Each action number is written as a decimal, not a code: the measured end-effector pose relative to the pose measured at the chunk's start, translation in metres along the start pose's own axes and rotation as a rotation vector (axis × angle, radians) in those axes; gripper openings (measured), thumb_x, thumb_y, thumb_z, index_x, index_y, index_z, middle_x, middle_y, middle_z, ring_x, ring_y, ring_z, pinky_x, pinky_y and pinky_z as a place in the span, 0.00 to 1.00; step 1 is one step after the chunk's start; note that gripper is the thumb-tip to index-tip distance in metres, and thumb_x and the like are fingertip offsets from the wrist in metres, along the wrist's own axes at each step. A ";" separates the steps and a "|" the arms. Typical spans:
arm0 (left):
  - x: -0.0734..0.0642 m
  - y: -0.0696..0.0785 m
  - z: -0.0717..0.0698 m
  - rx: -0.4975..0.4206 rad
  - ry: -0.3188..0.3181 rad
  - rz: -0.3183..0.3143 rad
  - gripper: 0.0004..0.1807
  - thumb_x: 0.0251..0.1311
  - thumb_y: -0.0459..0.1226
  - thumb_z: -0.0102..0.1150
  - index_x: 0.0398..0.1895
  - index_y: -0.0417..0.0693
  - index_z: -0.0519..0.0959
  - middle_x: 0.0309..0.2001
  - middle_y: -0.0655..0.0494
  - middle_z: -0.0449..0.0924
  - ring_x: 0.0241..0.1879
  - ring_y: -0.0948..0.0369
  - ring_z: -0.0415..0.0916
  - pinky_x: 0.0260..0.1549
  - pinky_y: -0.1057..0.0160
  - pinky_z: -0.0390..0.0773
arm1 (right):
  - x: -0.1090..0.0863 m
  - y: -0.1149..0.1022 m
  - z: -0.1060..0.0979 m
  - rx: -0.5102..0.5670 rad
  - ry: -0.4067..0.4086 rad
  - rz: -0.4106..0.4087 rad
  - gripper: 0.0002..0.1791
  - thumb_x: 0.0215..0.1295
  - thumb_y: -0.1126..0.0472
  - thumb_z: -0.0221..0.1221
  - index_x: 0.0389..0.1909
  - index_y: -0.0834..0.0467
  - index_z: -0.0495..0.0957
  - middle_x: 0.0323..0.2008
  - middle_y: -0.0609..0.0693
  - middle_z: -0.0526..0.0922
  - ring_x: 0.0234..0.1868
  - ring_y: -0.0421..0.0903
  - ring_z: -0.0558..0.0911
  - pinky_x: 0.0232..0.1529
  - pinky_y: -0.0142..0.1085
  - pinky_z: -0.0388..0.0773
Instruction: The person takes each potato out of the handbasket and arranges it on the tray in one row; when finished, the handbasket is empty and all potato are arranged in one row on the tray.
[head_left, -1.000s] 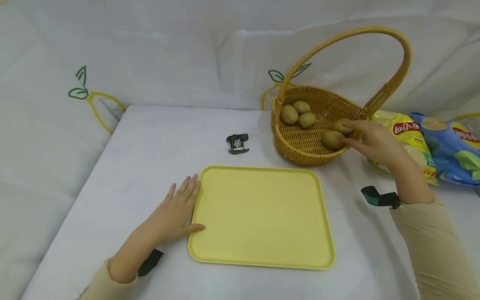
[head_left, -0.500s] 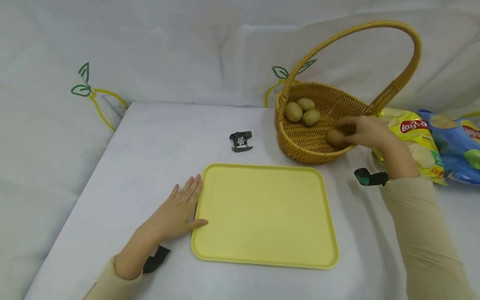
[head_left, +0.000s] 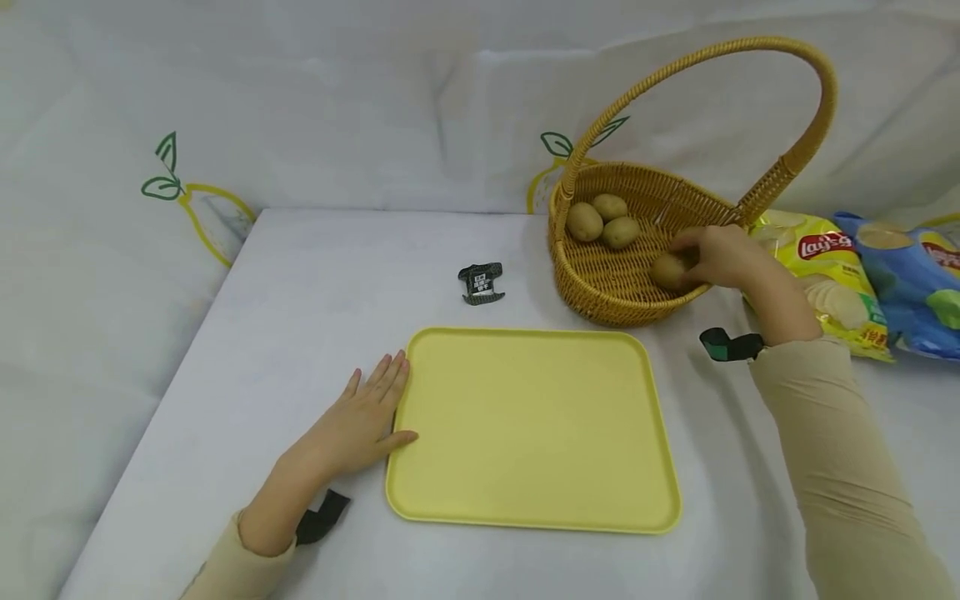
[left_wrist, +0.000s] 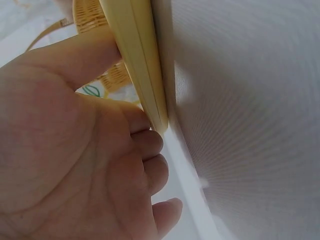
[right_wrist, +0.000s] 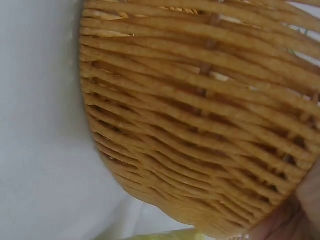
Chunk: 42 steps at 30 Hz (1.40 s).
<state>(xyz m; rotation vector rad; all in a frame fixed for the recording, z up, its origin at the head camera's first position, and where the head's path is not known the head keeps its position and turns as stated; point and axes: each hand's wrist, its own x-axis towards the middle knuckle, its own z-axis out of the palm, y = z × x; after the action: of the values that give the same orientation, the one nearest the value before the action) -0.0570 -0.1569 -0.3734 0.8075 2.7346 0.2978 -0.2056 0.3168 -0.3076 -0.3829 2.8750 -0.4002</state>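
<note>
My right hand [head_left: 726,255] reaches over the right rim of a wicker basket [head_left: 618,310] and grips a brown potato [head_left: 667,272] low inside it. The hand hides part of that potato and the basket floor behind it. Several other potatoes [head_left: 619,233] lie grouped at the basket's left side. In the right wrist view the woven basket wall [right_wrist: 195,115] fills most of the picture. My left hand [head_left: 354,435] rests with straight fingers along the left edge of a yellow tray [head_left: 534,429], its thumb over the rim. The left wrist view shows the thumb touching the tray edge [left_wrist: 137,55].
A small black packet [head_left: 482,283] with white print lies behind the tray, left of the basket. Yellow [head_left: 836,279] and blue [head_left: 911,279] chip bags lie to the right of the basket. The basket's tall handle [head_left: 813,133] arches over it. White cloth covers table and backdrop.
My right hand has moved left and down into the basket, and its fingers have gone round a potato. The left hand stays at the tray edge. The whole view has shifted slightly.
</note>
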 end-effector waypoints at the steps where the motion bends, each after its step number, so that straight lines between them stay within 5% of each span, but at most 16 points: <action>1: 0.000 0.000 0.001 -0.004 0.000 0.004 0.46 0.63 0.50 0.55 0.71 0.28 0.46 0.72 0.37 0.41 0.72 0.45 0.38 0.65 0.39 0.44 | -0.001 0.000 0.001 0.017 0.012 0.004 0.23 0.53 0.65 0.65 0.51 0.68 0.76 0.49 0.69 0.77 0.50 0.68 0.73 0.49 0.58 0.68; 7: -0.001 0.000 0.004 -0.005 -0.002 0.003 0.47 0.63 0.50 0.55 0.71 0.28 0.46 0.72 0.37 0.41 0.72 0.45 0.38 0.65 0.40 0.44 | -0.009 0.004 0.010 0.138 0.130 0.015 0.23 0.55 0.59 0.67 0.51 0.64 0.79 0.46 0.64 0.81 0.45 0.56 0.78 0.44 0.46 0.71; 14: -0.003 0.000 0.004 -0.015 -0.009 0.005 0.47 0.63 0.50 0.55 0.70 0.27 0.45 0.72 0.36 0.41 0.72 0.45 0.38 0.65 0.41 0.44 | -0.014 0.001 0.027 0.370 0.351 0.052 0.31 0.49 0.53 0.72 0.52 0.65 0.79 0.42 0.58 0.84 0.31 0.19 0.74 0.31 0.17 0.69; 20: -0.006 0.001 0.001 -0.032 -0.005 0.011 0.46 0.64 0.47 0.54 0.70 0.26 0.44 0.72 0.35 0.41 0.72 0.45 0.38 0.65 0.40 0.43 | -0.015 -0.008 0.044 0.546 0.546 0.072 0.29 0.49 0.59 0.72 0.52 0.65 0.78 0.38 0.38 0.81 0.34 0.22 0.76 0.33 0.17 0.72; 29: -0.003 0.000 0.003 -0.015 -0.001 0.012 0.46 0.65 0.48 0.53 0.71 0.27 0.42 0.73 0.36 0.40 0.72 0.46 0.36 0.66 0.41 0.41 | -0.012 -0.026 0.059 0.537 0.748 0.070 0.26 0.48 0.64 0.72 0.50 0.67 0.79 0.45 0.61 0.82 0.33 0.17 0.74 0.38 0.17 0.72; 32: 0.000 0.000 0.004 -0.017 0.000 0.012 0.46 0.65 0.49 0.53 0.71 0.28 0.42 0.73 0.37 0.39 0.72 0.47 0.35 0.66 0.41 0.41 | -0.012 -0.027 0.058 0.548 0.770 0.054 0.26 0.47 0.66 0.72 0.50 0.67 0.79 0.44 0.60 0.83 0.33 0.18 0.75 0.38 0.17 0.73; 39: 0.001 0.001 0.002 -0.033 -0.012 -0.015 0.45 0.67 0.49 0.50 0.71 0.29 0.41 0.73 0.38 0.38 0.72 0.47 0.34 0.66 0.42 0.40 | -0.017 -0.039 0.054 0.786 0.730 0.053 0.27 0.48 0.69 0.71 0.52 0.67 0.78 0.36 0.35 0.82 0.36 0.29 0.80 0.40 0.20 0.74; 42: 0.001 0.002 0.003 -0.048 -0.015 -0.018 0.45 0.67 0.49 0.50 0.71 0.29 0.41 0.73 0.38 0.37 0.72 0.47 0.33 0.66 0.41 0.39 | -0.022 -0.056 0.055 0.864 0.730 0.031 0.26 0.47 0.70 0.71 0.51 0.65 0.79 0.39 0.38 0.82 0.39 0.32 0.81 0.43 0.22 0.75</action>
<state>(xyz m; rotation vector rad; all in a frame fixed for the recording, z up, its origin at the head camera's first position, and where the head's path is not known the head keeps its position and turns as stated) -0.0558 -0.1544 -0.3758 0.7694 2.7081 0.3514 -0.1590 0.2581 -0.3397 -0.0169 2.9027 -2.0059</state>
